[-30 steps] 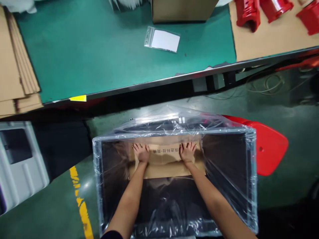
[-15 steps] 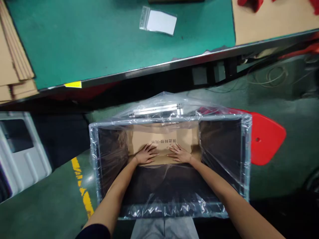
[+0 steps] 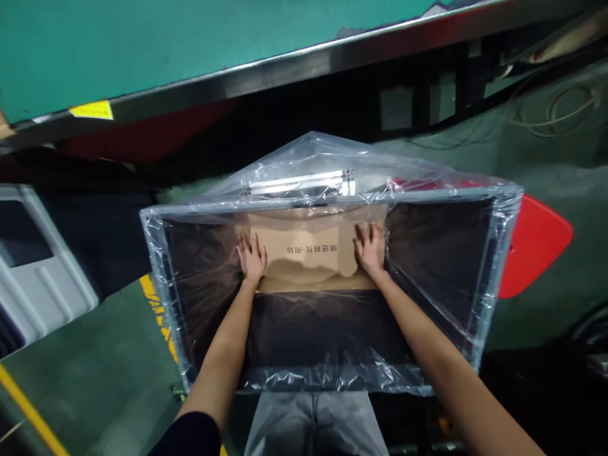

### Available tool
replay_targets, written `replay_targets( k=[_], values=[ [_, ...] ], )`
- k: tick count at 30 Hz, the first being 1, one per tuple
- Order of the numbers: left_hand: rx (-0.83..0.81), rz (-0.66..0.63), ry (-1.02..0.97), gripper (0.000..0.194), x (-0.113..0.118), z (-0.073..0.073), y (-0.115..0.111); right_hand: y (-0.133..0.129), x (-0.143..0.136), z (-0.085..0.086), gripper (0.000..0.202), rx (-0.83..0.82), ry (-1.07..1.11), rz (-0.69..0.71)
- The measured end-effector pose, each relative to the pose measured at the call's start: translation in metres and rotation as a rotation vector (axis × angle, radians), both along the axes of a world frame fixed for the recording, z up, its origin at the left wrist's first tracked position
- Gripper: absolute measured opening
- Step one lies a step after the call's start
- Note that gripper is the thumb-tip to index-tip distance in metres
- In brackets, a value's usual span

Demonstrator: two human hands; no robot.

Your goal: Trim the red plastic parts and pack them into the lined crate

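A large bin [image 3: 485, 266] with a pale rim stands before me, lined with a clear plastic bag [image 3: 308, 155] folded over its edges. Deep inside lies a brown cardboard sheet or box top [image 3: 304, 269] with dark printed characters. My left hand [image 3: 252, 256] is at the left end of the cardboard, fingers spread and pointing away from me. At the opposite end is my right hand [image 3: 370, 250], its fingers apart and a little bent. Neither hand holds anything. Whether the fingertips press on the cardboard or on the plastic beside it, I cannot tell.
Beyond the bin runs a green-topped workbench [image 3: 180, 44] with a metal edge. A red panel [image 3: 536, 247] sticks out at the right of the bin. To the left stands a grey plastic crate or case [image 3: 42, 278]. Coiled cable [image 3: 565, 111] lies at the far right.
My hands have moved apart from the middle of the cardboard to its two ends. The view has come closer to the bin, and less of the workbench shows.
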State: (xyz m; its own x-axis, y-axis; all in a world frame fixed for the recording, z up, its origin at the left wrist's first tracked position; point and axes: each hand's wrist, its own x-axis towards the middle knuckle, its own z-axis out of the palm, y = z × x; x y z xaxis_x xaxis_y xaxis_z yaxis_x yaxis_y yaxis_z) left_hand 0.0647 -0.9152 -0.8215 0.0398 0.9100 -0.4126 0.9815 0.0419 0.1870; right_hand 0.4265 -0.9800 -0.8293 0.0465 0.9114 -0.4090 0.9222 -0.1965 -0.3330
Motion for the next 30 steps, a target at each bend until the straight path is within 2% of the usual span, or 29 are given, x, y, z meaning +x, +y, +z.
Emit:
replay_targets(
  k=[2, 3, 7, 12, 16, 18, 20, 22, 24, 25, 27, 28, 29, 30],
  values=[
    [0.047, 0.059, -0.026, 0.060, -0.005, -0.002, 0.005, 0.007, 0.007, -0.009, 0.051, 0.041, -0.131, -0.195],
    [0.050, 0.062, -0.045, 0.061, -0.006, -0.002, 0.007, 0.010, 0.009, -0.013, 0.051, 0.047, -0.156, -0.233],
    [0.038, 0.090, -0.089, 0.059, 0.000, 0.005, 0.010, 0.014, 0.005, -0.011, 0.051, 0.021, -0.164, -0.250],
    [0.111, 0.304, -0.012, 0.057, 0.044, 0.025, 0.023, 0.021, -0.003, 0.011, 0.053, -0.035, -0.173, -0.230],
    [-0.060, 0.440, 0.002, 0.059, 0.085, 0.048, 0.046, 0.037, -0.004, 0.028, 0.054, -0.100, -0.196, -0.210],
    [-0.195, 0.508, -0.083, 0.060, 0.098, 0.071, 0.057, 0.051, -0.003, 0.044, 0.051, -0.139, -0.200, -0.195],
    [-0.306, 0.526, -0.233, 0.054, 0.105, 0.107, 0.063, 0.066, -0.005, 0.073, 0.045, -0.169, -0.188, -0.165],
    [-0.361, 0.500, -0.402, 0.037, 0.104, 0.155, 0.061, 0.079, -0.011, 0.116, 0.039, -0.185, -0.155, -0.108],
    [-0.337, 0.476, -0.587, 0.024, 0.091, 0.210, 0.050, 0.090, -0.017, 0.167, 0.038, -0.168, -0.101, -0.028],
    [-0.268, 0.473, -0.690, 0.025, 0.079, 0.235, 0.041, 0.098, -0.018, 0.192, 0.040, -0.128, -0.061, 0.013],
    [0.118, 0.519, -0.883, 0.031, 0.044, 0.274, 0.019, 0.121, -0.018, 0.233, 0.039, 0.124, -0.024, 0.097],
    [0.263, 0.571, -0.885, 0.031, 0.022, 0.285, 0.006, 0.138, -0.017, 0.247, 0.039, 0.250, -0.050, 0.152],
    [0.342, 0.648, -0.864, 0.030, -0.001, 0.289, -0.007, 0.158, -0.018, 0.256, 0.041, 0.332, -0.081, 0.207],
    [0.339, 0.745, -0.854, 0.030, -0.023, 0.286, -0.021, 0.181, -0.019, 0.260, 0.043, 0.350, -0.112, 0.258]
  ],
)
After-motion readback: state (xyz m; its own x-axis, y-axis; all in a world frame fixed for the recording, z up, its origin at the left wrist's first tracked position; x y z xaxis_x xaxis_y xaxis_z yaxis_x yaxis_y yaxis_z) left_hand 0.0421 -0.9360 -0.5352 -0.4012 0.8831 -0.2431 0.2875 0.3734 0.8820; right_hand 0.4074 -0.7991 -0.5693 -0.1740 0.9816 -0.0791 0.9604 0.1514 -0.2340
